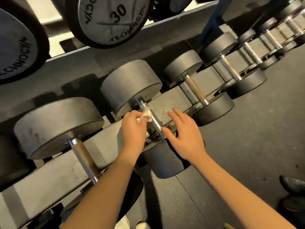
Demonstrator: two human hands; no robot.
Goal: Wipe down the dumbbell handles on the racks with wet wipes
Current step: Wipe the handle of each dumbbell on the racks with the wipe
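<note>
shiny knurled metal handle [152, 119], matt rubbery weights [132, 83]

Both bare forearms reach in from 6 o'clock toward 12. The left hand [133, 128] is curled, fingers pinched closed on a small white wipe [147, 115]. At its 3 o'clock, the right hand [183, 134] is flat, fingers spread, palm down.

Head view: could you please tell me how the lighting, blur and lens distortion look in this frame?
Head view: warm, dim light; the arms throw dark shadows on the floor; wide-angle bending curves the rack; the upper dumbbell marked 30 looks slightly soft; bright glints on the chrome handle beside the wet wipe in the left hand; right hand sharp.
</note>
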